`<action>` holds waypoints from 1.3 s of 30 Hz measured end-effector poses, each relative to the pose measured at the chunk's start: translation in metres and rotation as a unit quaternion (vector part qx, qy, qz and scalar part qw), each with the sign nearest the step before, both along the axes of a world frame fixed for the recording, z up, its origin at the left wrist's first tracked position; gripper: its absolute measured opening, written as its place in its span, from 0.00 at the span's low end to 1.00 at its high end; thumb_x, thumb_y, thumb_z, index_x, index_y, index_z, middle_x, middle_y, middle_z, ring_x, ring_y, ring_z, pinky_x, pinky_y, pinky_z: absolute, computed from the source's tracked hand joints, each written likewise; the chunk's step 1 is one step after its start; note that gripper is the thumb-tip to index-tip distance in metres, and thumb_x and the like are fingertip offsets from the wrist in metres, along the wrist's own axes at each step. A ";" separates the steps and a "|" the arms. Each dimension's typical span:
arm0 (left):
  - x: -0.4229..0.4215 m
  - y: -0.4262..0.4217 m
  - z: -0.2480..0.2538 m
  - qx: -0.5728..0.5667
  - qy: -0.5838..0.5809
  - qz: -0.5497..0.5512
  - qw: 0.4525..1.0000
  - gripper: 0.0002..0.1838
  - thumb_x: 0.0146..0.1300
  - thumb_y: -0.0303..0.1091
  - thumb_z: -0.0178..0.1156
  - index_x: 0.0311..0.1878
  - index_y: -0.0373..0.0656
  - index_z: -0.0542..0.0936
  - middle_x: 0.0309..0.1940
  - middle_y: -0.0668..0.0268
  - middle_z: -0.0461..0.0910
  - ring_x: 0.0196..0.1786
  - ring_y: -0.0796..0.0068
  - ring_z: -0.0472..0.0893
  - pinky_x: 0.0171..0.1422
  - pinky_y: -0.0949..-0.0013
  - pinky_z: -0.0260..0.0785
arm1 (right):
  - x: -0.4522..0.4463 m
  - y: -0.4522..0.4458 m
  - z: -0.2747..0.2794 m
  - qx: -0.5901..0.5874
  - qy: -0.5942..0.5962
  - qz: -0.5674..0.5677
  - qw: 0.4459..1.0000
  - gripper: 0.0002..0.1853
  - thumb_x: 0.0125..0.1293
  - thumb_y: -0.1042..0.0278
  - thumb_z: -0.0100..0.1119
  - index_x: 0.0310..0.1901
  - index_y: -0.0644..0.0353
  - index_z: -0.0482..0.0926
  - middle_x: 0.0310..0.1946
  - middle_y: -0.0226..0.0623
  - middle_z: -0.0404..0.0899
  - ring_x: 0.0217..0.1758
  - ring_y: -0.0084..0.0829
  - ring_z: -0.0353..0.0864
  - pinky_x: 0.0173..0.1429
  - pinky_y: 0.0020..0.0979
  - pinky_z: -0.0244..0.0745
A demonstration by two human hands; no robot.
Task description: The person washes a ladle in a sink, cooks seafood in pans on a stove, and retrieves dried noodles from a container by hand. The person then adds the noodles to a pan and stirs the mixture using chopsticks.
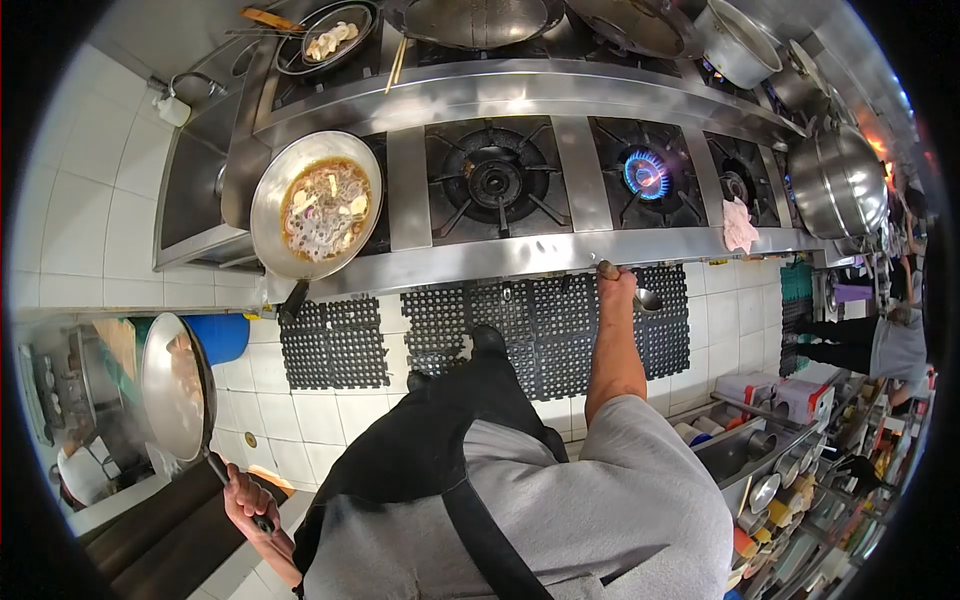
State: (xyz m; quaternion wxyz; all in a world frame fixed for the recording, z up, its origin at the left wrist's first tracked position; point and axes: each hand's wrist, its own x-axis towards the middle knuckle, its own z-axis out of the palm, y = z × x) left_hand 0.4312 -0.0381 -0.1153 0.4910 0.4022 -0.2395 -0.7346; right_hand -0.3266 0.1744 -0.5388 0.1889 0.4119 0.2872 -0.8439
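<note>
My left hand [248, 502] is wrapped round the black handle of a frying pan [205, 395], held out at the left and tilted. Pale brownish food or liquid shows in that pan, partly blurred. My right arm is stretched forward, and my right hand [614, 278] is closed at the stove's front edge [520, 248]; what its fingers grip is hidden. Just right of that wrist shows the round metal bowl of a ladle [648, 299]. A second frying pan [262, 215] sits on the left burner, with bubbling brown liquid and pale pieces in it.
A burner [646, 175] burns with a blue flame. A pink cloth [739, 226] hangs over the stove edge. Woks [475, 22], a pot [738, 45] and a large steel pot [838, 182] stand around. Black mats [540, 330] cover the floor. Other people [900, 345] are at the far right and left.
</note>
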 end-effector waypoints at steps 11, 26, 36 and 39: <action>0.007 0.000 -0.004 0.022 -0.011 0.007 1.000 0.07 0.74 0.29 0.52 0.52 0.40 0.72 0.19 0.79 0.61 0.13 0.90 0.62 0.15 0.79 0.62 | -0.025 0.044 -0.070 0.025 0.081 0.185 0.979 0.17 0.74 0.66 0.42 0.56 0.64 0.76 0.50 0.48 0.82 0.46 0.49 0.85 0.50 0.48 0.86; 0.025 -0.006 -0.017 0.060 0.022 0.022 0.998 0.06 0.69 0.27 0.58 0.46 0.45 0.73 0.17 0.81 0.61 0.12 0.88 0.62 0.14 0.78 0.61 | 0.232 -0.043 0.184 0.428 0.419 0.312 0.737 0.10 0.72 0.67 0.65 0.42 0.64 0.75 0.25 0.32 0.75 0.18 0.23 0.71 0.22 0.28 0.68; 0.094 -0.005 -0.033 0.076 -0.038 0.015 0.996 0.06 0.67 0.27 0.60 0.41 0.47 0.71 0.15 0.80 0.62 0.09 0.87 0.62 0.11 0.76 0.63 | 0.229 -0.193 0.148 0.610 0.492 0.369 0.498 0.17 0.68 0.57 0.65 0.45 0.65 0.83 0.29 0.54 0.82 0.35 0.58 0.82 0.46 0.51 0.74; 0.118 -0.008 -0.038 0.078 -0.049 0.019 0.996 0.07 0.66 0.27 0.61 0.41 0.47 0.71 0.15 0.79 0.63 0.09 0.87 0.62 0.11 0.76 0.62 | 0.237 -0.207 0.140 0.653 0.472 0.372 0.460 0.19 0.67 0.58 0.65 0.52 0.64 0.84 0.37 0.54 0.84 0.46 0.58 0.84 0.53 0.52 0.76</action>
